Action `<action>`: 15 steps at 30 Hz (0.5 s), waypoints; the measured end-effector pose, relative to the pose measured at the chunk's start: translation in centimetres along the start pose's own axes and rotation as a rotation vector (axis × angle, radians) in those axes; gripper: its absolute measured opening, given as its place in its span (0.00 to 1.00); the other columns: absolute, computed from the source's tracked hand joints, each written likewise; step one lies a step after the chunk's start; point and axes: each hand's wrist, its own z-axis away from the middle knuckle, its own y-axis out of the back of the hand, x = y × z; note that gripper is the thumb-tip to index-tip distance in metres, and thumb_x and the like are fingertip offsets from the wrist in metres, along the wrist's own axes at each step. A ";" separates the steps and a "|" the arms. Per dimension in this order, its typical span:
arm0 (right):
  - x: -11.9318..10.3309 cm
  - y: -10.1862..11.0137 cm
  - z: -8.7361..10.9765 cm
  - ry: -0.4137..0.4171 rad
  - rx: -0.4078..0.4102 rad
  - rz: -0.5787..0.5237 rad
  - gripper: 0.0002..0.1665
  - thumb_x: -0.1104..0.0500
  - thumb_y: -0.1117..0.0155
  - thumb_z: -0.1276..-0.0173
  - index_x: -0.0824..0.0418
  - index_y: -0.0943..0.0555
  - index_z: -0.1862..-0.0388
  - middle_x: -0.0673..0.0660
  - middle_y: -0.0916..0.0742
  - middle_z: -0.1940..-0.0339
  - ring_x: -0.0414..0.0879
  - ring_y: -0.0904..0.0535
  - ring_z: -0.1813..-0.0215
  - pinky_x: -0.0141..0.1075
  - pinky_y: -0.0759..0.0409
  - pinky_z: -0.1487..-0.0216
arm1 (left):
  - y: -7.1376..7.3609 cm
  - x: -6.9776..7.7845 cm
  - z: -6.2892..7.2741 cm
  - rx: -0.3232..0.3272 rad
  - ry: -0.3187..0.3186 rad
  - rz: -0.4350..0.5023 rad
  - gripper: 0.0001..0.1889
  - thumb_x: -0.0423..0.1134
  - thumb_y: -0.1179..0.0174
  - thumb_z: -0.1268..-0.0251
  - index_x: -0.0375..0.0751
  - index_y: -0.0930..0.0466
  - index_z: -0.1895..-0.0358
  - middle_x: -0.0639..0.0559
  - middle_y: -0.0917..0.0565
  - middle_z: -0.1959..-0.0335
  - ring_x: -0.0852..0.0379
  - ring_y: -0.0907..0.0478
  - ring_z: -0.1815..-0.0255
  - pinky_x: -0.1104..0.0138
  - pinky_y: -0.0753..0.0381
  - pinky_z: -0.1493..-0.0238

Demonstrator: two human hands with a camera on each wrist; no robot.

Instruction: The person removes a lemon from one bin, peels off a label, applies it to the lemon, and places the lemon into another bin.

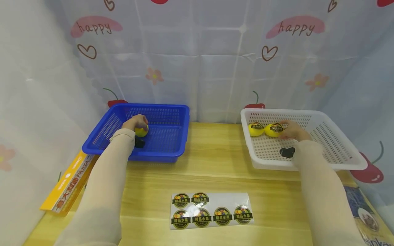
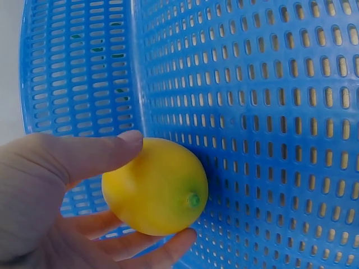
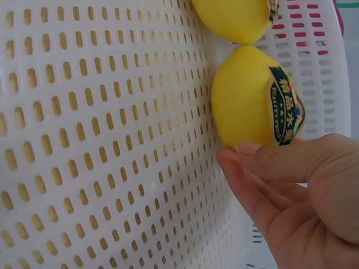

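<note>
Inside the blue basket [image 1: 181,136] my left hand [image 1: 135,122] holds a plain yellow lemon [image 2: 154,188]. In the left wrist view the thumb lies on one side of it and the fingers curl round the other; no label shows on the visible side. Over the white basket [image 1: 252,150], my right hand [image 1: 293,131] grips the end of a labelled lemon [image 3: 244,101] with thumb and fingertips. That lemon rests on the basket floor, its dark round sticker [image 3: 283,106] facing the basket wall. Touching or nearly touching it, another labelled lemon [image 1: 256,130] lies to its left.
A sheet of round fruit stickers [image 1: 212,211] lies on the wooden table [image 1: 215,177] between my forearms. An orange pasta box [image 1: 67,186] sits at the left edge, a blue and yellow packet [image 1: 366,215] at the right. A printed curtain [image 1: 194,68] hangs behind the baskets.
</note>
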 end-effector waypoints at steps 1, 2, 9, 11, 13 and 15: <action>0.1 0.2 0.1 0.001 -0.006 0.012 0.50 0.69 0.35 0.45 0.74 0.53 0.28 0.80 0.34 0.42 0.62 0.28 0.53 0.51 0.24 0.52 | 0.0 0.0 0.0 0.000 0.003 0.001 0.17 0.30 0.44 0.42 0.28 0.32 0.49 0.33 0.29 0.50 0.42 0.32 0.53 0.54 0.25 0.52; 0.1 0.3 0.2 -0.003 -0.001 0.034 0.51 0.68 0.36 0.44 0.74 0.53 0.28 0.80 0.36 0.40 0.65 0.31 0.49 0.53 0.26 0.50 | 0.0 0.1 0.1 0.002 0.009 0.003 0.17 0.29 0.44 0.42 0.28 0.33 0.50 0.33 0.30 0.50 0.43 0.32 0.53 0.54 0.25 0.52; -0.9 1.5 1.6 0.009 -0.010 0.081 0.48 0.72 0.42 0.42 0.77 0.58 0.29 0.85 0.44 0.36 0.73 0.36 0.40 0.45 0.22 0.56 | -0.4 -0.1 0.4 0.033 0.075 -0.003 0.30 0.33 0.44 0.40 0.23 0.46 0.38 0.27 0.34 0.44 0.37 0.33 0.47 0.50 0.28 0.45; -1.4 1.9 2.1 0.043 -0.010 0.105 0.46 0.72 0.43 0.40 0.77 0.57 0.29 0.85 0.44 0.36 0.74 0.35 0.41 0.47 0.22 0.54 | -0.6 -0.2 0.4 0.029 0.097 0.007 0.36 0.34 0.45 0.39 0.23 0.55 0.34 0.24 0.37 0.41 0.34 0.35 0.44 0.47 0.31 0.42; -2.0 2.2 2.8 0.089 0.000 0.117 0.45 0.71 0.43 0.38 0.78 0.56 0.29 0.85 0.43 0.36 0.74 0.36 0.40 0.52 0.24 0.49 | -0.7 -0.4 0.4 0.030 0.106 0.015 0.39 0.34 0.44 0.39 0.25 0.59 0.33 0.23 0.39 0.40 0.32 0.37 0.41 0.45 0.34 0.40; -2.8 2.4 3.5 0.136 0.015 0.133 0.43 0.70 0.44 0.37 0.77 0.55 0.29 0.84 0.42 0.36 0.75 0.38 0.39 0.58 0.28 0.47 | -0.9 -0.5 0.4 0.048 0.093 0.015 0.39 0.34 0.42 0.42 0.27 0.56 0.33 0.24 0.38 0.40 0.33 0.36 0.42 0.45 0.33 0.42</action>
